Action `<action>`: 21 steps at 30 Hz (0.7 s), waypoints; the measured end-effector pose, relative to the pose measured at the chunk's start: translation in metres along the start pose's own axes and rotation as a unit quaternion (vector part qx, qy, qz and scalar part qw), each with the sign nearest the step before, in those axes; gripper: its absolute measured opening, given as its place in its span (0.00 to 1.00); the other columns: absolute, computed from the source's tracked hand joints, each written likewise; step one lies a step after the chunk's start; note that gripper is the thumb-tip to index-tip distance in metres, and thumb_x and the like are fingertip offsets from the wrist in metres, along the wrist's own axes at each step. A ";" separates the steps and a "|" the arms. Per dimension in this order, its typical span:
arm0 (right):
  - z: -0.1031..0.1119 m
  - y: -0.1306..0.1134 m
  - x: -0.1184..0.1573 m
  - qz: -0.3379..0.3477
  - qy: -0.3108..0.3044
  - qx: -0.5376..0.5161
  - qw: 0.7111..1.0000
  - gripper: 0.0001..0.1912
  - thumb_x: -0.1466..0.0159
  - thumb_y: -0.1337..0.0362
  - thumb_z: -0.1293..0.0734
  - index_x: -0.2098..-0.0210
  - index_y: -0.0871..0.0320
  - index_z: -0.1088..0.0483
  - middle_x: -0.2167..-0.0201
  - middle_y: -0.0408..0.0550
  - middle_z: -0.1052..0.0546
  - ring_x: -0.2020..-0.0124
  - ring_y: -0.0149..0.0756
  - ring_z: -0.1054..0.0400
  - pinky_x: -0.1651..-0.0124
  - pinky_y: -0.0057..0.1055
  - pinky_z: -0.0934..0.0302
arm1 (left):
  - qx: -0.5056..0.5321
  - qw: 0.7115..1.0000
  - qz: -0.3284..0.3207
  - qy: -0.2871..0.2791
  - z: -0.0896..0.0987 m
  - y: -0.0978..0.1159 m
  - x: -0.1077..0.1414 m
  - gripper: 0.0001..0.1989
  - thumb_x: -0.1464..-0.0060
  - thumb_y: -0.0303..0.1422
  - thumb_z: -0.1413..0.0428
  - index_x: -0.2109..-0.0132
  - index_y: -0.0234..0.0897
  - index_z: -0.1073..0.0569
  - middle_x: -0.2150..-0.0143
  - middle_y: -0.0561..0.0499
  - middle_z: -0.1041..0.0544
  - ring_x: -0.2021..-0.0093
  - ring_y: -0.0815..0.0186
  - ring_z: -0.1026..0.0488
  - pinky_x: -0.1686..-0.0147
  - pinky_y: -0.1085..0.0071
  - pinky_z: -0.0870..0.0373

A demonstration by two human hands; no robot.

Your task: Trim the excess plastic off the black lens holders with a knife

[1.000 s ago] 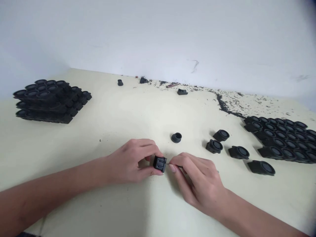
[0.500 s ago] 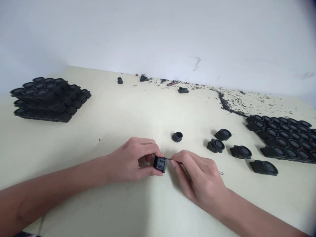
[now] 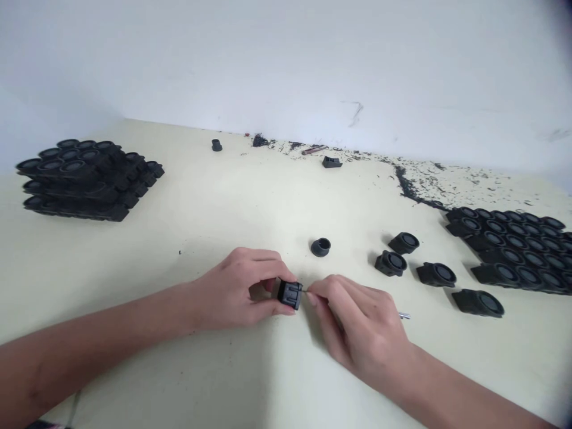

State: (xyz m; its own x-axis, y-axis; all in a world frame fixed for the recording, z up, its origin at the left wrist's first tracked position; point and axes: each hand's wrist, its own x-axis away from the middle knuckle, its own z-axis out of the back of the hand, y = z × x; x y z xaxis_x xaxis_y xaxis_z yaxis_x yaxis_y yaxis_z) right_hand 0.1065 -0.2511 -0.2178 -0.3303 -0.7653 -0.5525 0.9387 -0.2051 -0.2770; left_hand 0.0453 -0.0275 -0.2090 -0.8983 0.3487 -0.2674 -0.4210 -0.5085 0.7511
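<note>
Between thumb and fingers, my left hand grips a small black part with a ridged face turned up. My right hand is closed around a thin tool, whose silvery rear end sticks out past the hand. The tool's narrow tip reaches the right side of the black part; whether it touches is too small to tell. Just beyond the hands, a round black cap rests on the pale table.
Stacked black parts stand at the left. Rows of similar parts fill the right, with several loose ones beside them. Black shavings lie along the wall, near a black block and a small cap.
My right hand has shifted very slightly right and down with the tool, its silvery end now showing a little more. The part in my left hand has barely moved.
</note>
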 end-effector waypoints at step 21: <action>0.003 0.004 0.000 -0.124 0.013 -0.036 0.992 0.02 0.32 0.71 0.37 0.62 0.60 0.34 0.76 0.37 0.35 0.78 0.20 0.47 0.75 0.22 0.51 | -0.017 0.998 0.047 0.028 0.002 0.004 -0.001 0.22 0.50 0.36 0.33 0.48 0.36 0.26 0.50 0.49 0.24 0.54 0.67 0.26 0.51 0.69 0.27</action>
State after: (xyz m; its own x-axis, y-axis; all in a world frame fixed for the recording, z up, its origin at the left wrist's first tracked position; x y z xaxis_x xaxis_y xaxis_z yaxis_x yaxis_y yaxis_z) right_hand 0.1108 -0.2531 -0.2168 -0.5540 -0.6802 -0.4800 0.8188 -0.3409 -0.4619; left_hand 0.0452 -0.0282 -0.2045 -0.9392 0.2545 -0.2304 -0.3376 -0.5642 0.7535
